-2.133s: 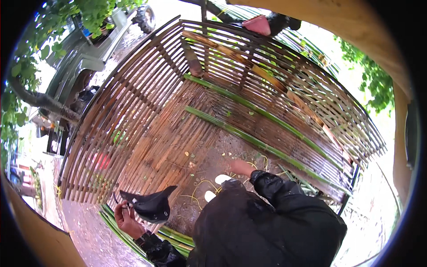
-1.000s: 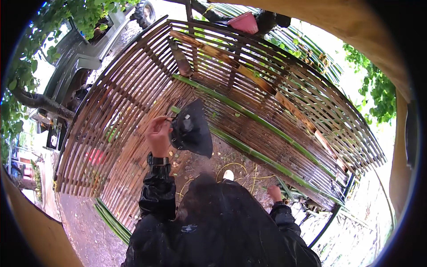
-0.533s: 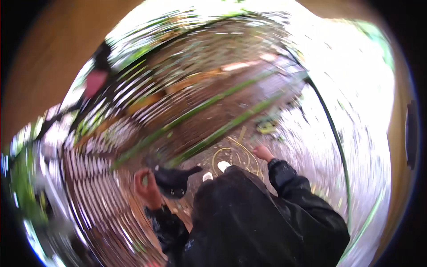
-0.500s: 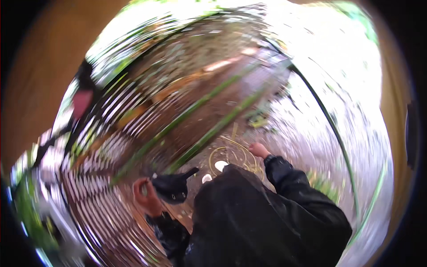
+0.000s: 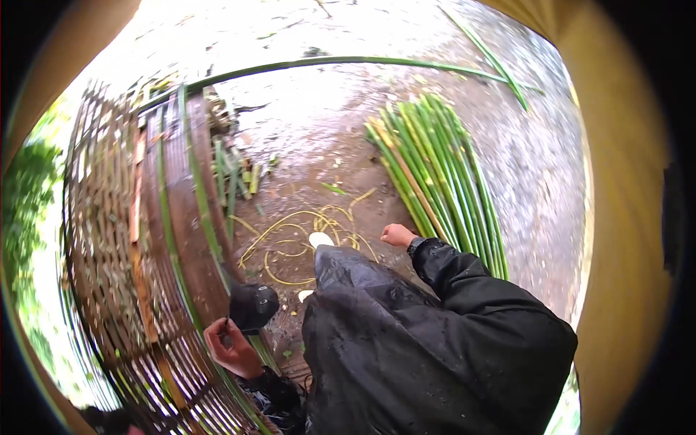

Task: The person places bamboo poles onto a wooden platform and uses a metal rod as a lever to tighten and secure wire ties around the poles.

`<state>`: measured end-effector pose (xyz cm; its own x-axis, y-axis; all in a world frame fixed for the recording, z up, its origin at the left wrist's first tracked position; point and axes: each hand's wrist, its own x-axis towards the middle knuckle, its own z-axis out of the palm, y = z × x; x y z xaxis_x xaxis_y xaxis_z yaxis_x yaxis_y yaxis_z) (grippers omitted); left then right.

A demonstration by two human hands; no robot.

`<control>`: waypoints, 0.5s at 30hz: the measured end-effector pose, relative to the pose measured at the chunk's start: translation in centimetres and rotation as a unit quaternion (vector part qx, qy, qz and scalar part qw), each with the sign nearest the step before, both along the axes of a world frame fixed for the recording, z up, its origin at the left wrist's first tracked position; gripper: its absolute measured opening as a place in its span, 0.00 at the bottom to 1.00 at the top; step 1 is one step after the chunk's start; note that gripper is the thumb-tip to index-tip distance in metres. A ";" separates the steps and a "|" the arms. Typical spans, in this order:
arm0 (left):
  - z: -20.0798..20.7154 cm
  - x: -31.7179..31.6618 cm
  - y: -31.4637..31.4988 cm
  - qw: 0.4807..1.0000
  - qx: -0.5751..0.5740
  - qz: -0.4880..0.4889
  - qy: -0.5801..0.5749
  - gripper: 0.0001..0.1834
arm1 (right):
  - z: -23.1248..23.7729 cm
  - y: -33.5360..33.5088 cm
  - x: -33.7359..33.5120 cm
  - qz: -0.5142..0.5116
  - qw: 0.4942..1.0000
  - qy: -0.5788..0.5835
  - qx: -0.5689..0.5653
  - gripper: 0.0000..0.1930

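Observation:
My left hand (image 5: 233, 349) is at the lower left with curled fingers, thumb close to the fingertips; a thin dark bit shows there, too small to name. Right beside it is a rounded black thing with small eyelets (image 5: 252, 307), cap-like in shape. Under that arm run long green strips (image 5: 197, 170) on a brown plank surface (image 5: 181, 239). My right hand (image 5: 399, 235) is held out in a loose fist, its palm side hidden. Just beyond it lies a bundle of green stalks (image 5: 442, 170), bamboo-like; I see no contact with them.
Yellow cord (image 5: 279, 243) lies in loops on the wet ground by my pale shoe tips (image 5: 320, 239). A slatted lattice (image 5: 101, 239) stands along the left. One long green pole (image 5: 326, 61) crosses the far side, and short cut pieces (image 5: 235, 177) lie near the planks.
My view has swung to the right, bringing the green bundle into sight and the planks farther left. Both hands remain out at my sides, closed. The picture is less smeared.

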<state>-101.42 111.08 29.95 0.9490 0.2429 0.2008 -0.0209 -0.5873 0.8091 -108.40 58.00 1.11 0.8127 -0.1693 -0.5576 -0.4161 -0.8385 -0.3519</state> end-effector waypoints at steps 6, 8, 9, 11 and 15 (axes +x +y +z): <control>-3.5 8.8 -10.2 0.992 -0.034 -0.119 0.032 0.03 | -1.0 -7.7 -13.2 -0.203 0.979 -0.008 -0.011 0.15; -5.0 11.5 -14.6 0.986 -0.024 -0.155 0.048 0.03 | -1.7 -9.1 -16.0 -0.248 0.968 0.013 0.028 0.16; -5.9 12.7 -17.3 0.983 -0.031 -0.170 0.057 0.03 | -1.9 -9.8 -17.5 -0.275 0.960 0.025 0.040 0.17; -7.4 15.2 -21.6 0.978 -0.059 -0.180 0.087 0.03 | -1.0 -10.8 -18.2 -0.308 0.948 0.044 0.066 0.17; -9.4 19.5 -33.1 0.950 -0.112 -0.272 0.104 0.04 | 0.9 -14.4 -20.9 -0.429 0.900 0.035 0.071 0.16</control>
<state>-81.93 77.97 20.56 0.9598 -0.2807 -0.0038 -0.0982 -0.3482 0.9323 -129.30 43.56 2.05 0.3796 -0.6403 -0.6677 -0.9138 -0.1470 -0.3786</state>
